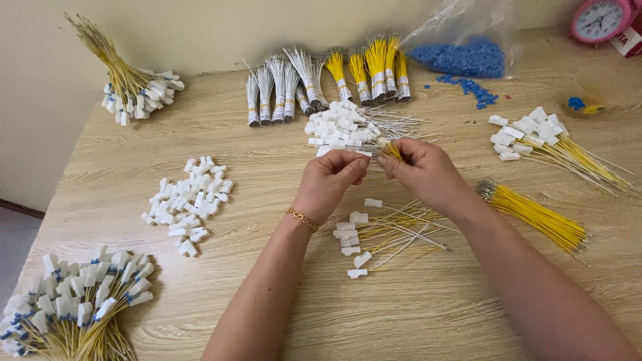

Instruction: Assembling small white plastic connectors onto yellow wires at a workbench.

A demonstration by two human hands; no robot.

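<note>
Yellow wires point(390, 150) meet a white connector point(364, 153), pinched between left hand point(329, 179) and right hand point(422, 172). Finished bundles point(73, 311) fill the table's near-left corner; loose connectors point(188, 200) and uncut packs point(328, 80) remain.

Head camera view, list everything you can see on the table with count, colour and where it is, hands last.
Table: one, light wood, fills the view.
Loose connector pile: one, white, left of centre.
Finished wire bunches: two, yellow wires with white ends, near left and far left.
Taped wire bundles: about a dozen, white and yellow, far centre.
Plastic bag of beads: one, clear with blue, far right.
Clock: one, pink, far right corner.
Loose yellow wire bundle: one, right.
Wired connectors: groups behind the hands, below them, and right.
Left hand: pinches a white connector.
Right hand: pinches yellow wires.
</note>
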